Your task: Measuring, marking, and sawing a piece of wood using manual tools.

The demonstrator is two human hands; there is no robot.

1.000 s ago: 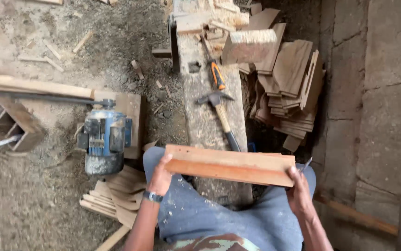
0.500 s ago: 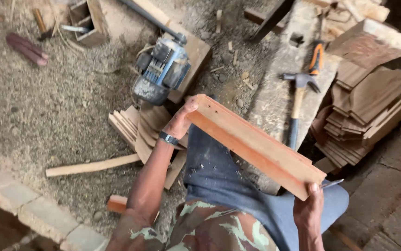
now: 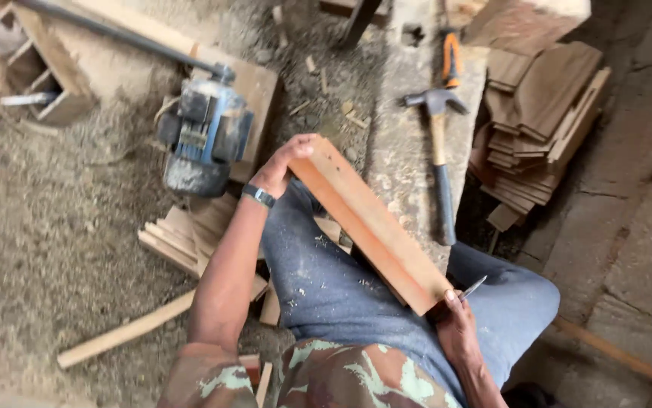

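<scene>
I hold a long reddish wooden board (image 3: pixel 371 223) slantwise over my lap. My left hand (image 3: pixel 280 168), with a watch on its wrist, grips the board's far upper end. At the near lower end, my right hand (image 3: pixel 456 325) grips the board and also pinches a thin metal nail (image 3: pixel 474 287) between its fingers. My legs in blue jeans (image 3: pixel 326 287) lie under the board, dusted with sawdust.
A claw hammer (image 3: pixel 437 143) lies on a worn plank bench (image 3: pixel 401 151) beyond the board. Stacked wooden slats (image 3: pixel 537 121) sit at right, a blue electric motor (image 3: pixel 203 136) at left, loose slats (image 3: pixel 182 234) and a stick (image 3: pixel 126 332) on the sawdust floor.
The board has swung from level across my lap to a steep diagonal, and the view has shifted and drawn closer. Both hands have kept their grip on its ends.
</scene>
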